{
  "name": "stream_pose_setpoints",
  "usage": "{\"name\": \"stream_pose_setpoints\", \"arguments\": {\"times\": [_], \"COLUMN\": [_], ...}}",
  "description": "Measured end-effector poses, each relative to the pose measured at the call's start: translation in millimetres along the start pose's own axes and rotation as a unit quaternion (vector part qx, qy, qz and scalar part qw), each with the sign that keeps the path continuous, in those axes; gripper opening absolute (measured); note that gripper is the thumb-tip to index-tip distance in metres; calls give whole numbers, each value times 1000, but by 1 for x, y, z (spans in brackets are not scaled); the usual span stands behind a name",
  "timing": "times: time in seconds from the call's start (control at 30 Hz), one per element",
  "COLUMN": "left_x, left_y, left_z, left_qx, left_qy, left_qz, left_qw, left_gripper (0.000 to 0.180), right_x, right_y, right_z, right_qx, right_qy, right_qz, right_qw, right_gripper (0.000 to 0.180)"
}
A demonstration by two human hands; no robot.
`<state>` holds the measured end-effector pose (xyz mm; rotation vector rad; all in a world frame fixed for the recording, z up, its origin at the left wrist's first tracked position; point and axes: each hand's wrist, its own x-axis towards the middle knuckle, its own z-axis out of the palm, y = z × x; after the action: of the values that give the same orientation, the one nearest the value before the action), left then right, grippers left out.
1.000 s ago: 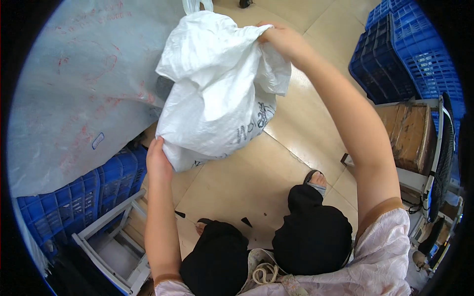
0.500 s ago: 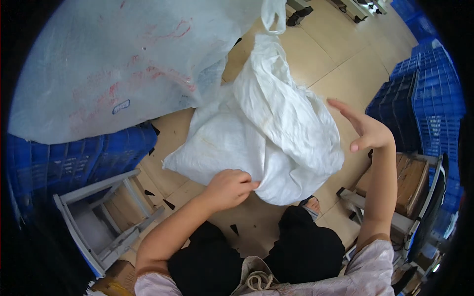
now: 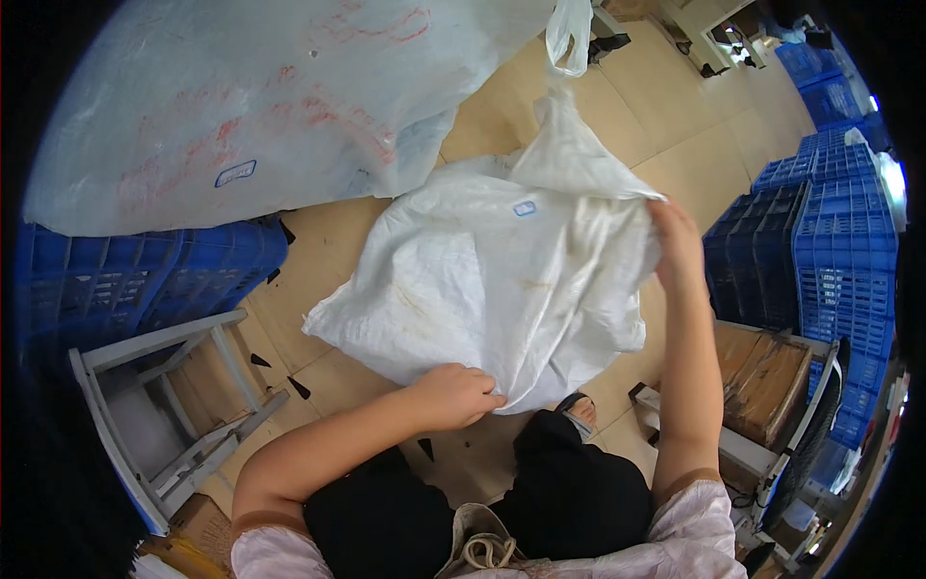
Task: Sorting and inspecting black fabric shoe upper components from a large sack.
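Left hand (image 3: 455, 397) closed, fingers pinching the near edge of a white woven sack (image 3: 424, 261); right hand (image 3: 678, 246) grasps its right upper edge, fingertips partly hidden behind the cloth. Sack lies spread and creased between the hands, ahead of the knees, over the tiled floor (image 3: 666, 87), whether fully resting there cannot be told. Farther out: large translucent plastic bag (image 3: 241, 106) with red marks at upper left above blue crates (image 3: 145, 280), grey metal frame (image 3: 227, 362) below these, brown carton (image 3: 762, 381) at right.
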<state>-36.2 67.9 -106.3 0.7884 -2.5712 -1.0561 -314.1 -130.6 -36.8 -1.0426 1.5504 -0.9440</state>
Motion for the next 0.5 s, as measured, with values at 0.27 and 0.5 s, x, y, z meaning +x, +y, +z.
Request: {"name": "stream_pose_setpoints", "arguments": {"times": [0.27,0.5], "left_x": [-3,2], "left_y": [1,1], "left_z": [9,9], "left_qx": [-24,-24], "left_qy": [-46,-74], "left_qz": [27,14], "left_qw": [998,997], "left_gripper": [25,26], "right_x": [-13,-19], "right_y": [19,15], "right_z": [-37,-32], "right_qx": [264,232], "right_qy": [-60,-68], "right_qz": [102,86], "right_qw": [957,967], "right_gripper": [27,26]}}
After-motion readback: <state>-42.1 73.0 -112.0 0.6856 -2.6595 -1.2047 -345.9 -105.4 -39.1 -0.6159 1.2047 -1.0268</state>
